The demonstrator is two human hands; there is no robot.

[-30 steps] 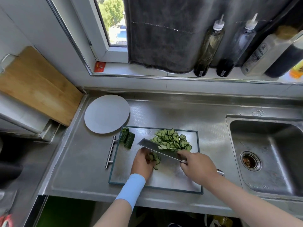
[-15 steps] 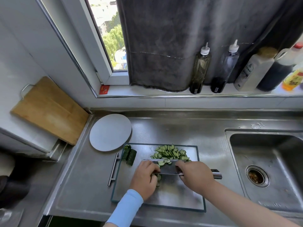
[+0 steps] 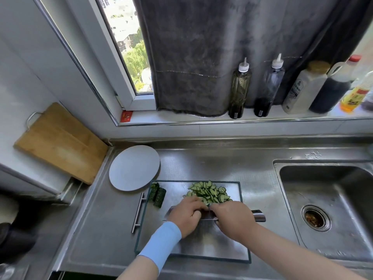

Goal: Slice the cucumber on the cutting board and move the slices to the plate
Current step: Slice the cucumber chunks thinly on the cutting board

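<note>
A pile of green cucumber slices (image 3: 210, 191) lies at the back of the steel cutting board (image 3: 228, 243). Two uncut cucumber pieces (image 3: 157, 194) rest at the board's back left corner. My right hand (image 3: 232, 219) is shut on a cleaver (image 3: 257, 215) laid flat on the board, only its handle end and a sliver of blade showing. My left hand (image 3: 186, 216), a blue cuff at its wrist, lies curled over the blade, touching the near edge of the slice pile. Whether it holds slices is hidden. A round white plate (image 3: 134, 167) sits bare, left of and behind the board.
A sink (image 3: 327, 207) with a drain is to the right. Several bottles (image 3: 240, 88) stand on the window sill under a dark curtain. A wooden board (image 3: 60, 142) leans at the left wall. The steel board's handle (image 3: 138, 212) sticks out on its left side.
The cleaver has gone from tilted beside the pile to flat on the board. My left hand moved up onto the blade against the slices. The camera has tipped upward.
</note>
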